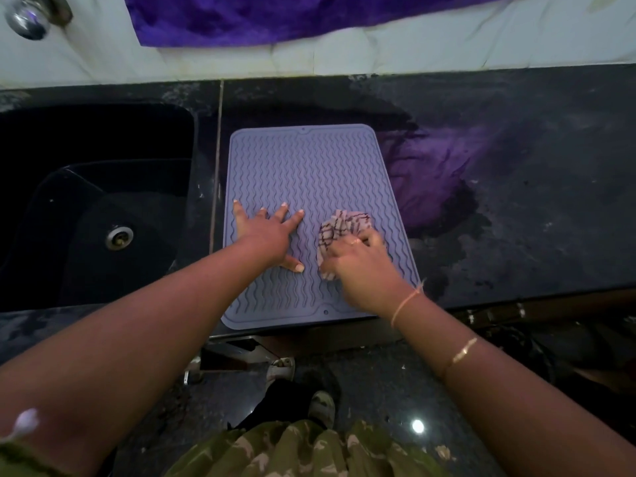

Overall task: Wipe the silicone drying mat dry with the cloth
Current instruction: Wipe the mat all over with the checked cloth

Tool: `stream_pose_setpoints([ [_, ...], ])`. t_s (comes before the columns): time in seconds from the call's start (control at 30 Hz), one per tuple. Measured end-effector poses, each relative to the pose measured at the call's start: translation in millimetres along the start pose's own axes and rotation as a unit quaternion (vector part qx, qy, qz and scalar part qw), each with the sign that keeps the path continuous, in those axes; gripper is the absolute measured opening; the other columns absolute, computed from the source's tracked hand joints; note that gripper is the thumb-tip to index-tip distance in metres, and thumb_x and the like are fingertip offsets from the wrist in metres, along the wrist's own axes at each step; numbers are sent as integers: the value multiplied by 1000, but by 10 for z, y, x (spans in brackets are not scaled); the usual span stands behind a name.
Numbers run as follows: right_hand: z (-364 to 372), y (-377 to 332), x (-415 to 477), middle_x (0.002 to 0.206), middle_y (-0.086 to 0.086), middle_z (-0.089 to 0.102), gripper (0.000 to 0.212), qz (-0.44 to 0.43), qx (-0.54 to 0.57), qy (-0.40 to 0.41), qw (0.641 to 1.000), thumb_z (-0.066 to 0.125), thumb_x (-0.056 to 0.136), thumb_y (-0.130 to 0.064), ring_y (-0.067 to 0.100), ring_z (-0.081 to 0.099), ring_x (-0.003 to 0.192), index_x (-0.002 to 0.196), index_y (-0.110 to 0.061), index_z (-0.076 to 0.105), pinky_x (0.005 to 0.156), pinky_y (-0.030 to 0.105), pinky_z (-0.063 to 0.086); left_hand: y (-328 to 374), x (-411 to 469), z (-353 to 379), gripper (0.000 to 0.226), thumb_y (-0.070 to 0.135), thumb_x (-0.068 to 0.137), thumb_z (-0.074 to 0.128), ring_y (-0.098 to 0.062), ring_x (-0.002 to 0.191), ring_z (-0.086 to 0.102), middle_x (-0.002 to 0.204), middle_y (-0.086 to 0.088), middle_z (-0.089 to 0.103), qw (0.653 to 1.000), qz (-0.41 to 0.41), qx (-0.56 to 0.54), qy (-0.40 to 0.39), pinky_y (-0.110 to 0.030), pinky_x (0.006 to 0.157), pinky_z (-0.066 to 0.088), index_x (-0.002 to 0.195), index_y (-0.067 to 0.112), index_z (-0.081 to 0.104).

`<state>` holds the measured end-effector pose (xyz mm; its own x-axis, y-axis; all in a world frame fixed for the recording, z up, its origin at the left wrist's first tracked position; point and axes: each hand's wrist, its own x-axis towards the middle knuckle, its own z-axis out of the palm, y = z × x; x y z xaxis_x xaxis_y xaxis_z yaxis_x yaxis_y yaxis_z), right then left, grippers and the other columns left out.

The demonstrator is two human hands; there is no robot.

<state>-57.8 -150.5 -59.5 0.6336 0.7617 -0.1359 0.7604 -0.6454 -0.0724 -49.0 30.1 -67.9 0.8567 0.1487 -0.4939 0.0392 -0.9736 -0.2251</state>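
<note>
On the dark stone countertop (537,215), centre of view: lilac silicone drying mat (309,166), lying flat, wavy ridges up, long axis running 12 to 6, near short edge at the counter's front edge.

Left hand (272,235): palm down on the mat at 9 o'clock from mat centre, fingers straight and spread wide, thumb out toward 5 o'clock, holding nothing.

Right hand (358,266): at 4 o'clock from mat centre, fingers curled over the cloth (344,223) and bunching it against the mat. Ring (354,241) visible on one finger. Hand is slightly motion-blurred.

Cloth: pale with dark check lines, crumpled into a wad, on the mat at 3 o'clock from its centre. Most of it pokes out past the fingers toward 12, and a bit shows under the hand's left side. Left thumb tip is just beside the cloth; cannot tell if they touch.

Thread band (406,302) on the right wrist, thin bangle (464,351) further up the forearm.

At 9 o'clock of the mat: black sink (69,139), metal drain (119,237) in its floor. At 12 o'clock: purple towel (275,15) hanging over white wall tiles (413,49). At 11 o'clock, frame corner: chrome tap knob (29,17). At 2 o'clock of the mat: purple reflection (433,166) on the counter surface.

At 6 o'clock, below the counter: camouflage-print clothing (303,449), one shoe (321,406) on the speckled floor.
</note>
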Motion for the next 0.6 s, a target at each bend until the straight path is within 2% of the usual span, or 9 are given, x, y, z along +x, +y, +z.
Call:
stream_pose_setpoints([
  [0.27,67,-2,-506,106,-6,60,30,-57,4,-9,998,52,80,-15,20,48,113,104,-26,68,107,46,17,-54,-34,-30,111,76,69,54,-30,145,4,159,2,-8,999,21,-31,-10,-71,105,-2,148,35,-12],
  [0.4,20,191,-525,111,-10,60,31,-23,5,-2,1000,48,84,-15,16,48,116,105,-28,66,107,40,15,-97,-52,-26,114,76,67,57,-31,145,1,159,3,-11,998,32,-39,-23,-72,103,-4,147,37,-14],
  [0.47,-68,264,-432,114,-12,60,33,17,78,17,997,53,81,-8,13,48,117,103,-28,68,106,36,17,-85,-63,-35,114,76,67,57,-31,145,2,159,1,-10,999,36,-25,-19,-72,103,-4,147,36,-14],
  [0.5,-134,296,-360,113,-10,62,35,53,163,32,985,55,78,-1,15,52,114,101,-24,69,106,37,25,-76,-67,-42,115,76,67,57,-32,145,3,159,0,-10,999,38,-15,-18,-71,103,-4,148,34,-14],
  [0.53,-228,329,-268,109,-4,65,36,99,288,44,952,55,77,5,20,58,107,98,-19,70,102,44,38,-65,-61,-64,116,75,67,58,-32,145,5,159,-1,-9,999,41,-3,-21,-71,104,-4,148,33,-13],
  [0.6,-413,422,-78,99,9,69,36,186,516,90,831,51,77,15,31,67,90,96,-9,69,83,50,55,-68,-28,-157,121,72,64,64,-32,144,10,159,-3,-6,997,50,29,-46,-69,106,0,149,31,-11],
])
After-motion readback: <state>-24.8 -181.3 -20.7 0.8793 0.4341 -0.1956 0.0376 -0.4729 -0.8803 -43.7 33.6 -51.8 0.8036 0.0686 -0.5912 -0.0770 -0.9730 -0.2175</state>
